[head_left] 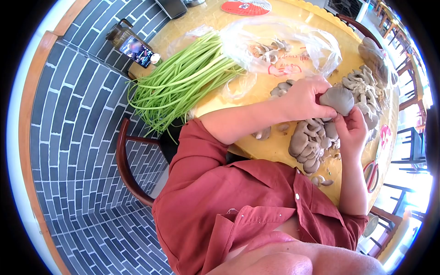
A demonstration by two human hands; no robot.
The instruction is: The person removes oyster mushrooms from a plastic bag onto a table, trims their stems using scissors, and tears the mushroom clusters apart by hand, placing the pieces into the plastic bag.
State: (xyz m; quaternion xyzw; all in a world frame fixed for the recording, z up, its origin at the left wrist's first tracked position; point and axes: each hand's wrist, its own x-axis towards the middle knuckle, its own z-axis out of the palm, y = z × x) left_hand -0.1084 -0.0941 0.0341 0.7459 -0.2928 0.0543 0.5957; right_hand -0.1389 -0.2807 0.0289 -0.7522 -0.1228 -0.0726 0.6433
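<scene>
In the head view, the left hand and right hand meet over a grey oyster mushroom, held just above the tabletop. The left fingers are closed on its cap from the side; the right fingers pinch its lower edge, their exact grip partly hidden. The step in hand looks like handling this one piece between both hands, perhaps parting or trimming it. A mushroom cluster lies just below the hands, a second heap beyond them to the right. Green stalks lie to the left, beside a clear plastic bag. As I judge it, the next move calls for a light, steady pinch, since the thin cap could tear.
</scene>
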